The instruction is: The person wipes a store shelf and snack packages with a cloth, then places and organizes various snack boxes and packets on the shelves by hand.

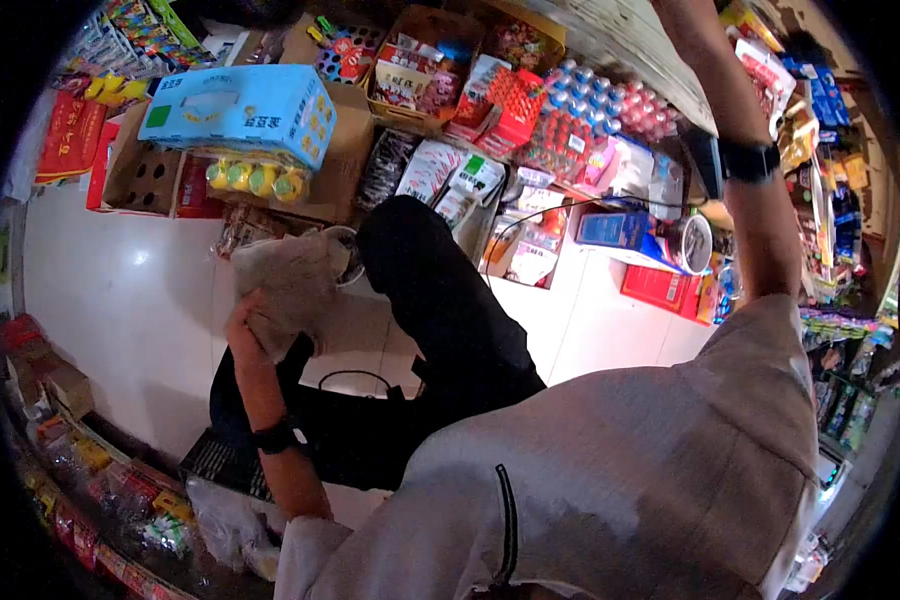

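The left hand (249,318) pinches a beige cloth (290,275), just left of a dark-trousered knee (402,235); gathering its loose folds should steady it. The right grip, out of view, cannot be told.

shop | boxed snack packets (405,82) | massed small bottles (578,98) | shelved goods (848,210)

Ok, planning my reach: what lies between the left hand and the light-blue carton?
Head view: the greyish cloth, some wrapped packets and a row of yellow items.
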`<action>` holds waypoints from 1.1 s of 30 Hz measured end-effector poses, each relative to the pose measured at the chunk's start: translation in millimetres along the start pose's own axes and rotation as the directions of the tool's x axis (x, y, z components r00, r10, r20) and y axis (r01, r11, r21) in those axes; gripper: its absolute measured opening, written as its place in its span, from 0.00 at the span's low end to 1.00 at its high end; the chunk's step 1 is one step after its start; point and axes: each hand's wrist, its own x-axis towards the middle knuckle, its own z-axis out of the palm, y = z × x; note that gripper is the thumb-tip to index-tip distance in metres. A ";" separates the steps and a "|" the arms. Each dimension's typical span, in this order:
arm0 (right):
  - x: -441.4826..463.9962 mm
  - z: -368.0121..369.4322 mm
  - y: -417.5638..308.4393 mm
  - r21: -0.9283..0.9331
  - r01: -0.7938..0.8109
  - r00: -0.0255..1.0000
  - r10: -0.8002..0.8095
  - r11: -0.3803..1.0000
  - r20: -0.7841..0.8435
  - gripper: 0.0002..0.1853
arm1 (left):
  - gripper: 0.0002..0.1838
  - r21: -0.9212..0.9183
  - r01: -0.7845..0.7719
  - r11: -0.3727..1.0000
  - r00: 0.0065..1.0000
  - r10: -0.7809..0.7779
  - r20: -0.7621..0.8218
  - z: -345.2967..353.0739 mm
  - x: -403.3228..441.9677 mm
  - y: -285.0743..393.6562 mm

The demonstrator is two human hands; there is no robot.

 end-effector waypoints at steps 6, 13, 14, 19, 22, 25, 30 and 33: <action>-129.6 14.8 13.1 0.142 -0.208 0.970 0.185 0.968 0.158 0.16 | 0.20 -0.299 -0.139 0.944 0.987 0.158 0.039 9.4 -66.2 -0.7; -217.9 114.3 127.9 0.302 -0.633 0.761 0.503 0.713 0.409 0.16 | 0.26 -0.278 -0.361 0.890 0.931 0.324 -0.171 -19.6 -101.3 -18.3; -225.3 137.1 154.5 0.332 -0.686 0.722 0.549 0.647 0.422 0.15 | 0.28 -0.295 -0.342 0.892 0.935 0.292 -0.200 -21.3 -103.4 -16.8; -235.1 252.5 269.6 0.268 -0.852 0.524 0.726 0.451 0.445 0.15 | 0.26 -0.166 -0.385 0.908 0.909 0.343 -0.236 -53.9 -80.0 -2.3; -239.3 316.7 330.6 0.304 -0.875 0.481 0.745 0.376 0.462 0.11 | 0.27 -0.182 -0.323 0.929 0.898 0.240 -0.368 -33.4 -65.7 24.8; -254.0 369.6 396.9 0.513 -0.818 0.529 0.690 0.260 0.495 0.08 | 0.26 -0.298 -0.241 0.924 0.964 0.191 -0.185 -55.4 -34.8 29.6; -218.3 416.8 426.1 -0.219 -0.715 0.690 0.721 0.664 -0.064 0.13 | 0.26 -0.295 -0.243 0.924 0.925 0.129 -0.356 -30.0 -16.8 37.3; -163.8 406.5 401.2 -0.363 -0.679 0.731 0.632 0.638 -0.256 0.23 | 0.26 -0.314 -0.221 0.923 0.904 0.073 -0.421 -42.1 -13.2 40.2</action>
